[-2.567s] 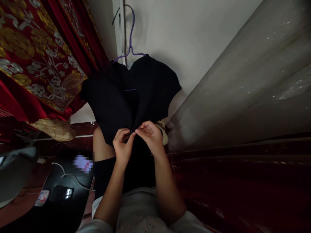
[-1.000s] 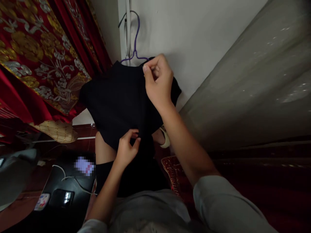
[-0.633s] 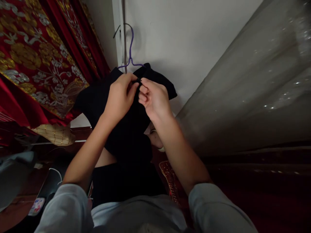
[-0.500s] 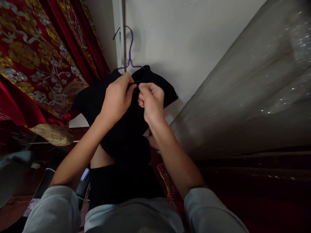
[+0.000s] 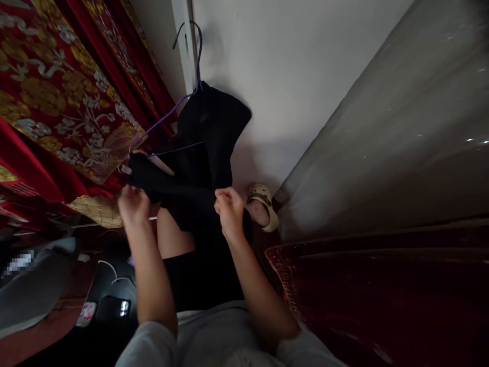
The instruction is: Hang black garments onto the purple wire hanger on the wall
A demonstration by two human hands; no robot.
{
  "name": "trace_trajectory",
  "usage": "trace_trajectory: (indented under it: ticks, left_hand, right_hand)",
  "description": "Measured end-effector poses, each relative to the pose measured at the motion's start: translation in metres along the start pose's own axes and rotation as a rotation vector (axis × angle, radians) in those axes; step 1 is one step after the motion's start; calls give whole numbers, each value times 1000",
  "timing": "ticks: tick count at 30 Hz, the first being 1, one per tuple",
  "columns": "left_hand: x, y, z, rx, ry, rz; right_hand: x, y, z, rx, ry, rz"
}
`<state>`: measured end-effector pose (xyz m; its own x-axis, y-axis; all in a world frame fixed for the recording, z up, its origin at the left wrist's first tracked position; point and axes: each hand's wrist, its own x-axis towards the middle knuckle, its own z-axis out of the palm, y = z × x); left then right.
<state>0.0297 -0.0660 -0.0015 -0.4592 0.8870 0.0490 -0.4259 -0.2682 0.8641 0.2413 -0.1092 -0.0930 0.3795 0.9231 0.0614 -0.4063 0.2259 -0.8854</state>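
Note:
A black shirt [image 5: 217,127] hangs from a purple wire hanger [image 5: 198,56] hooked on a narrow white post. Its right side still drapes over the hanger, while the left side is pulled down and outward, so the hanger's left end and lower bar show bare. My left hand [image 5: 134,206], a little blurred, is closed on the shirt's left edge below the hanger's end. With bent fingers my right hand [image 5: 229,211] grips the front of the shirt lower down. Cloth is stretched between the two hands.
Red curtains with gold and silver flowers [image 5: 69,86] hang at left. Grey plastic-covered material [image 5: 362,153] leans along the right wall. Below are a foot in a beige clog [image 5: 263,204], a dark red cover [image 5: 362,285], and a phone [image 5: 112,308] on a black surface.
Both hands have moved down and apart from the collar, the left far to the left. The shirt's left side has come down off the hanger, which is now tilted.

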Motion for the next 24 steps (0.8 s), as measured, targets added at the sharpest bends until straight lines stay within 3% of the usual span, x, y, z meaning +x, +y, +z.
trace_trajectory:
  ticks: [3, 6, 8, 9, 12, 15, 17, 19, 21, 24]
  left_hand:
    - [-38, -55, -17, -10, 29, -158]
    - [-67, -80, -4, -34, -66, -96]
    - [-79, -77, 11, -28, -187, -39]
    - [-86, -72, 19, -3, -253, -10]
    - [-110, -56, 40, 185, -445, 124]
    - [-132, -52, 51, 409, -525, 354]
    - [-135, -56, 51, 488, -500, 517]
    - [-127, -63, 45, 477, -504, 544]
    - [-112, -70, 36, 464, -636, 425]
    - [-90, -72, 22, 658, -936, 310]
  right_hand:
    - [-12, 2, -23, -11, 2, 41]
    - [-5, -11, -39, -202, 102, -158]
    - [-1, -24, -43, -312, 66, -298]
    - [-1, -30, -42, -344, -20, -326]
    - [-11, -43, -36, -442, -350, -299]
    - [-20, -44, -29, -484, -482, -249]
    - [-20, -44, -28, -451, -475, -240]
    - [-14, -49, -29, -445, -441, -272]
    - [-6, -64, -30, -488, -494, -317]
    - [7, -101, -28, -608, -726, -407]
